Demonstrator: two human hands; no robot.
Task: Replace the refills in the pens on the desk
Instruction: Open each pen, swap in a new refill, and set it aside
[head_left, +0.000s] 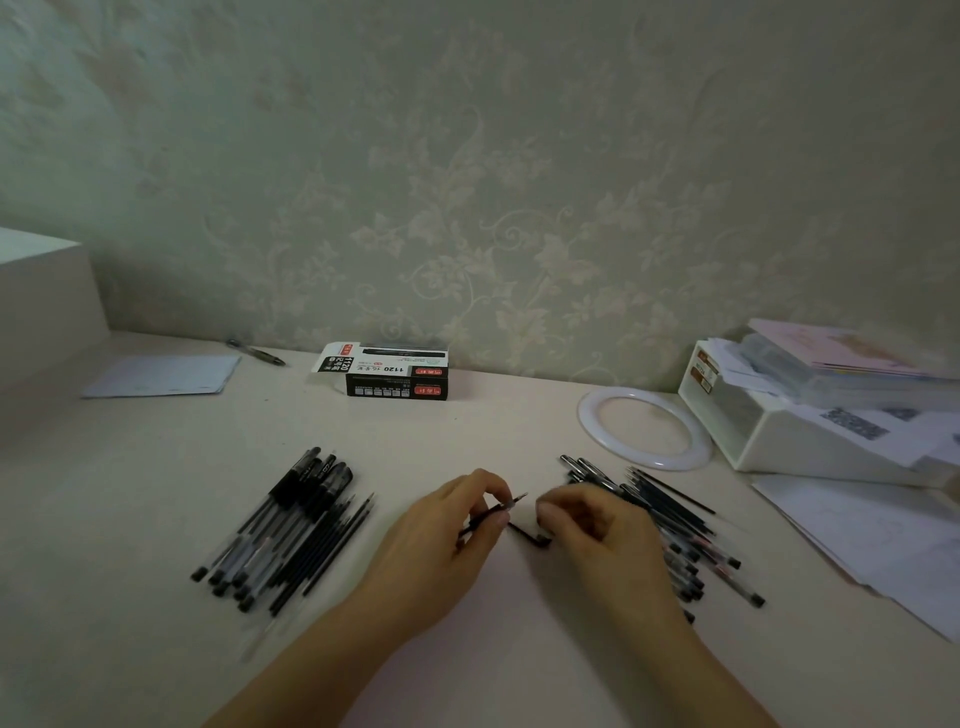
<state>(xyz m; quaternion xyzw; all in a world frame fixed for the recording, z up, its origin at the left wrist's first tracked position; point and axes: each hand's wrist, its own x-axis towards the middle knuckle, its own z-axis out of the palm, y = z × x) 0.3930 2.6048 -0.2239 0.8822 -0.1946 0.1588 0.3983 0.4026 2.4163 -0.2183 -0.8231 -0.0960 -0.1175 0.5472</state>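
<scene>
— Floral pale wallpaper (467, 182) rises behind the white desk (467, 426); what lies on it?

— From the head camera: a black-and-white cardboard pen box (397, 371) stands against the wall. Nearer than the box and to its left lies a heap of black capped pens and thin dark refills (280, 530); nearer and to its right, a second heap of pens and refills (670, 525), beside a white ring light (644, 428).

— And the hands?

— Straight in front of the box, the left hand (441, 540) pinches a thin black pen (493, 512), tip toward the wall. The right hand (597, 530), fingers curled, grips a small black pen part (530, 535).
</scene>
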